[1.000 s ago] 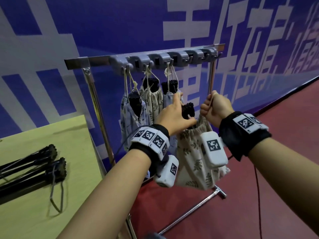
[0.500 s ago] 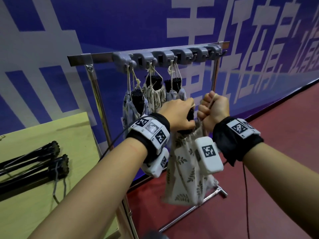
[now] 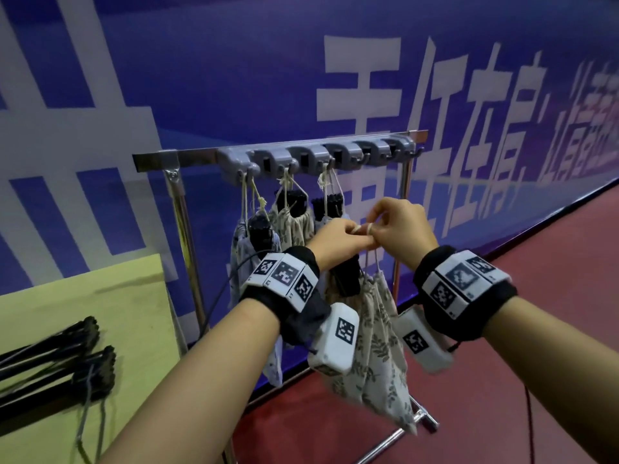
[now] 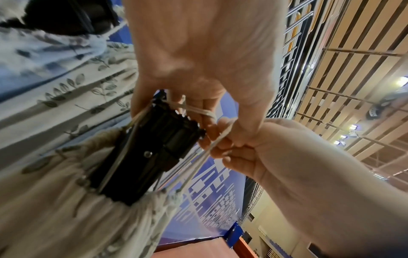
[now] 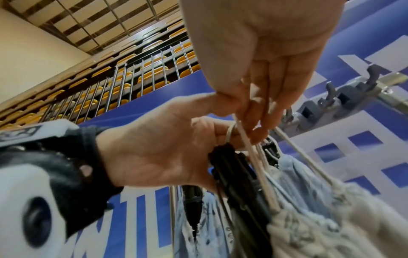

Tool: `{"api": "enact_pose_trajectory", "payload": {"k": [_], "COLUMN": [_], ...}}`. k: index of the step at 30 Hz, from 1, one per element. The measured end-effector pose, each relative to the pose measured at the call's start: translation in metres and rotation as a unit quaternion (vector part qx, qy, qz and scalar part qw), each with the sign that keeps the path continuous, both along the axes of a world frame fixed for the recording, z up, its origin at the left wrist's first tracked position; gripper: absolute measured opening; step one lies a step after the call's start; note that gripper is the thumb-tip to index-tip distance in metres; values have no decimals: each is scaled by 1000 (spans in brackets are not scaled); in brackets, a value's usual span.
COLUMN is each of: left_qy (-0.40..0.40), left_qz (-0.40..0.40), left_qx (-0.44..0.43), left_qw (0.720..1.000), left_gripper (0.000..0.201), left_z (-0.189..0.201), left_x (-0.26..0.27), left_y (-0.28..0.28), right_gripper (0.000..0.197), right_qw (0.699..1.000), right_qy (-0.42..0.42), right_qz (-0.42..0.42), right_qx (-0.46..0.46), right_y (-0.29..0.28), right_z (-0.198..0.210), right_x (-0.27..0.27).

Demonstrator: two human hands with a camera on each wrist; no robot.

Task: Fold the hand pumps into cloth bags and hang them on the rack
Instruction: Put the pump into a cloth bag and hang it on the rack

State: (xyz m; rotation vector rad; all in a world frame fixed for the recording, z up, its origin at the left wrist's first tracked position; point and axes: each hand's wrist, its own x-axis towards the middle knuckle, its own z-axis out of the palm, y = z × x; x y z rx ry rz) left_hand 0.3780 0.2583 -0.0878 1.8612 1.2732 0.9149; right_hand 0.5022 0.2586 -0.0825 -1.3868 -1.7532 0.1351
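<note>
Left wrist view: left hand (image 4: pixel 198 57) and right hand (image 4: pixel 253 148) both pinch the drawstring (image 4: pixel 198 111) above the black pump (image 4: pixel 152 153), which pokes from the leaf-print bag (image 4: pixel 55 200).
Head view: wrists raised together; bag hangs below, before the rack (image 3: pixel 301 155).
Worktop (image 3: pixel 83 313): spare pumps (image 3: pixel 67 363).

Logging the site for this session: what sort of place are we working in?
Probably an indoor sports hall or arena. Tiers of yellow seats sit behind a railing above a big blue banner wall, the floor is red sports flooring, and the slatted ceiling is high.
</note>
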Motion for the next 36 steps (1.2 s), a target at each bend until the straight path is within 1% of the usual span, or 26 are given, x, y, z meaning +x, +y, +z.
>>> {"api": "enact_pose_trajectory", "payload": {"k": [1, 4, 5, 8, 9, 10, 12, 13, 14, 16, 17, 18, 20, 22, 24, 26, 29, 32, 33, 36], "left_qy": [7, 30, 39, 72, 56, 20, -91, -136, -160, -160, -154, -152, -150, -141, -126, -114, -125, -139, -137, -133], "left_qz": [1, 16, 10, -16, -17, -14, -11, -12, -10, 0, 2, 3, 0, 4, 14, 34, 74, 100, 108, 128], "left_qx": [-5, -8, -11, -39, -50, -68, -107, -128, -141, -141, -139, -136, -132, -131, -122, -100, -77, -86, -89, -93], "left_qw": [1000, 999, 999, 996, 997, 997, 990, 982, 977, 977, 978, 979, 980, 981, 984, 988, 986, 981, 981, 978], "left_gripper": [44, 18, 14, 20, 20, 21, 26, 27, 28, 31, 34, 35, 35, 33, 33, 31, 32, 34, 33, 36], "left_z": [2, 10, 14, 23, 25, 28, 32, 36, 42, 53, 58, 63, 71, 79, 87, 95, 103, 103, 102, 94], "left_x": [2, 9, 13, 28, 32, 34, 35, 36, 39, 47, 51, 54, 57, 58, 57, 59, 57, 52, 51, 47], "left_y": [2, 12, 16, 25, 29, 33, 44, 50, 55, 67, 72, 77, 89, 102, 112, 120, 133, 149, 151, 155], "right_gripper": [10, 12, 12, 11, 11, 14, 28, 33, 35, 34, 29, 24, 19, 18, 17, 17, 23, 22, 22, 19], "right_qw": [1000, 1000, 1000, 999, 999, 1000, 997, 989, 975, 931, 914, 905, 900, 904, 909, 918, 938, 968, 973, 977], "right_qy": [3, 14, 19, 27, 22, 14, 15, 48, 108, 254, 302, 328, 337, 317, 310, 316, 306, 229, 207, 173], "right_qz": [-5, -13, -17, -29, -25, -9, 54, 93, 131, 175, 183, 191, 215, 230, 229, 199, 126, 50, 36, 37], "right_qx": [-4, -9, -10, 4, 7, 0, -61, -106, -146, -197, -198, -190, -176, -171, -158, -135, -106, -87, -91, -118], "right_y": [2, 11, 15, 26, 31, 35, 49, 55, 60, 68, 71, 76, 87, 102, 114, 127, 156, 185, 191, 206], "right_z": [1, 1, 1, 4, 6, 9, 9, 8, 7, 6, 7, 7, 10, 15, 24, 34, 45, 46, 46, 41], "right_x": [3, 15, 18, 25, 28, 31, 39, 42, 45, 47, 48, 51, 56, 60, 58, 53, 44, 32, 28, 19]}}
